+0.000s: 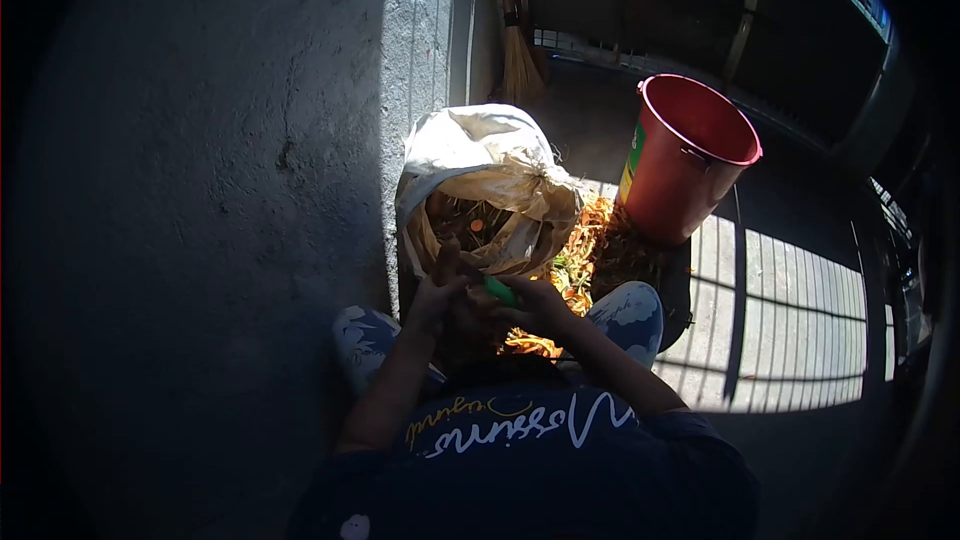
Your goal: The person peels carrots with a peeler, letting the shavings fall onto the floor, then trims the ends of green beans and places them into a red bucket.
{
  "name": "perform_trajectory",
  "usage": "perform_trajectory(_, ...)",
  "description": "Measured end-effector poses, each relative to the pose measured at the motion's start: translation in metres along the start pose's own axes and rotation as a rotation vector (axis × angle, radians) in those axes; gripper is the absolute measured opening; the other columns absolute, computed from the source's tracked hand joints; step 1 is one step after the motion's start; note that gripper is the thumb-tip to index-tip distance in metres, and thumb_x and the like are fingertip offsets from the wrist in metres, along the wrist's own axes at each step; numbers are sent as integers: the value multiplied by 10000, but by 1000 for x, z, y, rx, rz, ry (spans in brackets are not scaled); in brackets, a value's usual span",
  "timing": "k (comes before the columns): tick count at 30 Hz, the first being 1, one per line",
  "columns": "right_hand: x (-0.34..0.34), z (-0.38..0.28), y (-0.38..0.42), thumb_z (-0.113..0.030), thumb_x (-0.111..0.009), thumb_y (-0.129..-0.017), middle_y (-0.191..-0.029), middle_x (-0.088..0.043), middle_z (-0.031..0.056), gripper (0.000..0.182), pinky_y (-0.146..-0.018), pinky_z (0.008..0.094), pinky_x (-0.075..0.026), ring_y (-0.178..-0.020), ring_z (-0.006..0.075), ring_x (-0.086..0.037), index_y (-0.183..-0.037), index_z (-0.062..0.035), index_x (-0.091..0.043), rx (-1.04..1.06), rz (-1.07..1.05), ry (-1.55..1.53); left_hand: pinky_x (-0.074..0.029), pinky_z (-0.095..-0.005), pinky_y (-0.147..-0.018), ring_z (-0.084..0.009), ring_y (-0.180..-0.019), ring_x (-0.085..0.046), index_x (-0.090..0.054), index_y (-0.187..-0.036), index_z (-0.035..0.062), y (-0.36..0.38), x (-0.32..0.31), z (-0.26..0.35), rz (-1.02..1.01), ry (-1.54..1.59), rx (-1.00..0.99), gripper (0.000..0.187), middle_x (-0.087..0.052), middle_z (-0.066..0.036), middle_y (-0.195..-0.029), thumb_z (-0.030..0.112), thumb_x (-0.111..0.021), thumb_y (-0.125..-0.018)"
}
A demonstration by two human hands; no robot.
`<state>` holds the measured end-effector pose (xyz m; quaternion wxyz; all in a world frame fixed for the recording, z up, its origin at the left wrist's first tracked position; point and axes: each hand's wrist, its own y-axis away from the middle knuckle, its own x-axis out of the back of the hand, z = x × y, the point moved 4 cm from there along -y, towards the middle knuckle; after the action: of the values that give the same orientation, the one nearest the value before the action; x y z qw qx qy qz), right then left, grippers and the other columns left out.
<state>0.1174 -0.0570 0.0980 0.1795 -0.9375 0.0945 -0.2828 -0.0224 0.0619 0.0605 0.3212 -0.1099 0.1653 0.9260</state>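
In front of my lap, my right hand (540, 308) is closed around a green-handled tool (499, 290); its working end is too dark to make out. Close beside it, my left hand (440, 300) has its fingers curled at the sack's lower rim, and whatever they hold is lost in shadow. Just beyond both hands stands a white woven sack (470, 145), its mouth folded open toward me. Dark brown pieces lie inside, with a small round orange piece (477, 226) among them. Orange and green peelings (575, 265) are heaped to the right of the sack.
A red bucket (668, 175) stands tilted in view at the right, beside a dark tray edge (680, 325). The rough wall (250, 140) runs along the left. A straw broom (520, 65) leans at the back. My two patterned shoes (632, 318) flank the peelings.
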Motion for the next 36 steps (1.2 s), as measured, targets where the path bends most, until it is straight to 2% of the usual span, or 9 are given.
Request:
perform_trajectory(4, 18, 27, -4, -374, -517, -846, -573, -479, 19, 379, -521, 263, -386, -568, 96, -460, -771, -8, -578, -347, -214, -268, -458, -269, -798, -150, -924, -559, -490, -1090, -24, 14, -12, 14, -160, -230, -320, 437, -568, -74, -1010, -17, -653, -684)
perform_trajectory(10, 5, 30, -5, -446, -525, -827, -634, -586, 72, 452, -549, 275, -424, -584, 122, -522, -909, -14, -630, -390, -385, -189, -442, -267, -832, -135, -969, -550, -504, -1077, -23, 26, -26, 20, -102, -677, -184, 425, -572, -78, -1047, 1, -653, -679)
perform_trajectory(18, -5, 58, 4, -426, -483, -858, -573, -540, 75, 465, -535, 294, -398, -545, 138, -468, -764, 12, -606, -295, -182, -160, -456, -261, -754, -117, -836, -571, -523, -1024, 0, 33, -18, 13, -227, -580, -256, 374, -592, -35, -904, 23, -662, -678)
perform_trajectory(19, -7, 99, 12, -442, -481, -855, -571, -533, 77, 481, -531, 297, -399, -542, 142, -471, -752, 10, -605, -521, -133, -162, -456, -261, -754, -117, -836, -571, -523, -1024, 0, 38, -20, 17, -227, -585, -251, 374, -592, -35, -904, 23, -662, -678)
perform_trajectory(22, 15, 125, 25, -504, -533, -807, -638, -579, 113, 535, -499, 309, -429, -571, 132, -526, -747, 21, -619, -863, -54, -119, -472, -275, -713, -122, -787, -576, -527, -994, 7, 44, -28, 28, -273, -486, -255, 346, -587, -43, -849, 44, -674, -683)
perform_trajectory(26, 10, 140, 14, -411, -631, -738, -646, -512, 57, 432, -480, 281, -421, -539, 136, -497, -822, 4, -545, -734, 67, -254, -501, -308, -655, -177, -744, -594, -514, -974, 17, 12, -3, 3, -210, 5, 66, 299, -576, -76, -781, 124, -651, -731)
perform_trajectory(28, 15, 139, 11, -366, -659, -718, -651, -486, 39, 407, -492, 274, -424, -535, 138, -489, -853, -8, -521, -712, 135, -323, -514, -347, -677, -234, -747, -600, -489, -1003, 19, -4, 4, -29, -414, 812, 486, 274, -578, -106, -806, 194, -555, -804)
perform_trajectory(29, 17, 137, 13, -332, -658, -715, -651, -474, 35, 369, -480, 269, -418, -526, 137, -485, -841, -18, -510, -737, 215, -475, -513, -392, -705, -272, -762, -597, -486, -1015, 22, -12, 11, -43, -173, 757, 463, 291, -579, -129, -843, 262, -487, -851)
perform_trajectory(36, 20, 84, -29, -170, -568, -789, -648, -450, 33, 239, -394, 284, -421, -436, 129, -438, -928, -37, -426, -740, 465, -718, -509, -424, -734, -271, -795, -593, -488, -1049, 63, -18, -5, -65, 13, 917, 459, 306, -578, -116, -892, 317, -444, -886)
